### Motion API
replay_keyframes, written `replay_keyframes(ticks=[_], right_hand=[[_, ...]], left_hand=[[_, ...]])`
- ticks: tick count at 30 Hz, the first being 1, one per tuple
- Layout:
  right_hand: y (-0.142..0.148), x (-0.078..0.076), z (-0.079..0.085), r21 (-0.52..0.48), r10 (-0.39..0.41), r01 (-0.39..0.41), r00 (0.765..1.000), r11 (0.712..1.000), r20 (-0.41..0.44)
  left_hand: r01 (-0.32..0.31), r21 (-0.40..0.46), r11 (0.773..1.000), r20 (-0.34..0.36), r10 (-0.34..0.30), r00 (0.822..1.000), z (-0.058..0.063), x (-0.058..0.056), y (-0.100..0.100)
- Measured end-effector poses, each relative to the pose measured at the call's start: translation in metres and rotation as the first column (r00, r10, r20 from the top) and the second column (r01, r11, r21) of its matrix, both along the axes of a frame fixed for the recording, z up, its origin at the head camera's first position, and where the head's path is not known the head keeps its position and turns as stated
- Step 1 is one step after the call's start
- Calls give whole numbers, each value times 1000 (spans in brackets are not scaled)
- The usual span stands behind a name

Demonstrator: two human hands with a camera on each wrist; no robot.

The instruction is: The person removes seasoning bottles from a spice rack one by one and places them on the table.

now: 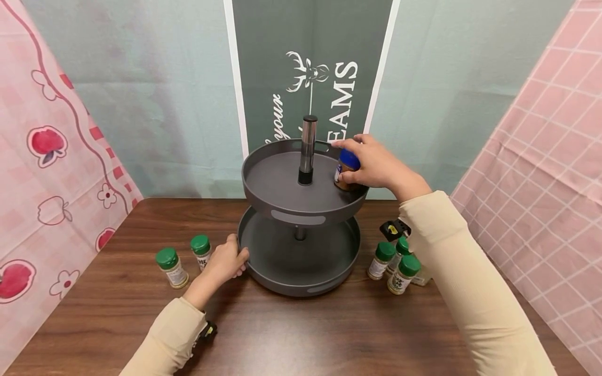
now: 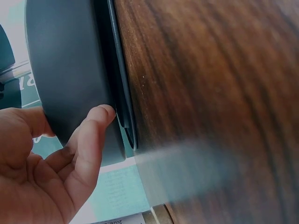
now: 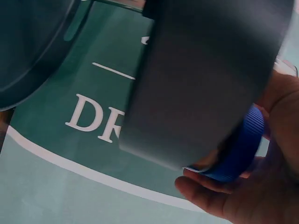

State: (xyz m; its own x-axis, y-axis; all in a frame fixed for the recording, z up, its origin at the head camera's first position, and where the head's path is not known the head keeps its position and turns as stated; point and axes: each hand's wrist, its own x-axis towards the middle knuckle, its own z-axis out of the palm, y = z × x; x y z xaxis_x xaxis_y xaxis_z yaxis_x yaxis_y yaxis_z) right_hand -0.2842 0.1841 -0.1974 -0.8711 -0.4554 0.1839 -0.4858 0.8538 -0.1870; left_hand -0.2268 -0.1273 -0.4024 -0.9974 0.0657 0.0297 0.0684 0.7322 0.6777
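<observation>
A dark grey two-tier round stand has an upper tray (image 1: pixel 277 180), a lower tray (image 1: pixel 282 261) and a metal post (image 1: pixel 308 146). At the upper tray's right side, my right hand (image 1: pixel 376 164) holds a brown spice jar (image 1: pixel 345 175) by its blue lid. In the right wrist view, the fingers curl round the blue lid (image 3: pixel 238 151), and the tray wall hides most of the jar. My left hand (image 1: pixel 226 261) grips the left edge of the lower tray. In the left wrist view, its fingers (image 2: pixel 91 135) lie against the tray's outer wall, thumb at the rim.
Two green-lidded spice jars stand left of the stand, one (image 1: pixel 174 269) farther out and one (image 1: pixel 201 249) beside my left hand. Several more green-lidded jars (image 1: pixel 400 277) cluster at the right, near my right sleeve. Curtains hang behind and on both sides of the wooden table (image 1: pixel 301 334).
</observation>
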Motion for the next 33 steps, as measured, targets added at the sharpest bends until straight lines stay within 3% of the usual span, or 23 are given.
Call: replay_keyframes(ticks=[10, 24, 33], right_hand=[[0, -3, -6, -6, 67, -68, 996, 998, -54], [3, 5, -3, -61, 111, -115, 991, 991, -75], [9, 19, 11, -176, 129, -148, 985, 973, -119]], left_hand=[[4, 3, 1000, 4, -4, 1000, 0, -2, -1], [4, 1, 1000, 8, -4, 1000, 0, -1, -1], [4, 3, 1000, 15, -4, 1000, 2, -1, -1]])
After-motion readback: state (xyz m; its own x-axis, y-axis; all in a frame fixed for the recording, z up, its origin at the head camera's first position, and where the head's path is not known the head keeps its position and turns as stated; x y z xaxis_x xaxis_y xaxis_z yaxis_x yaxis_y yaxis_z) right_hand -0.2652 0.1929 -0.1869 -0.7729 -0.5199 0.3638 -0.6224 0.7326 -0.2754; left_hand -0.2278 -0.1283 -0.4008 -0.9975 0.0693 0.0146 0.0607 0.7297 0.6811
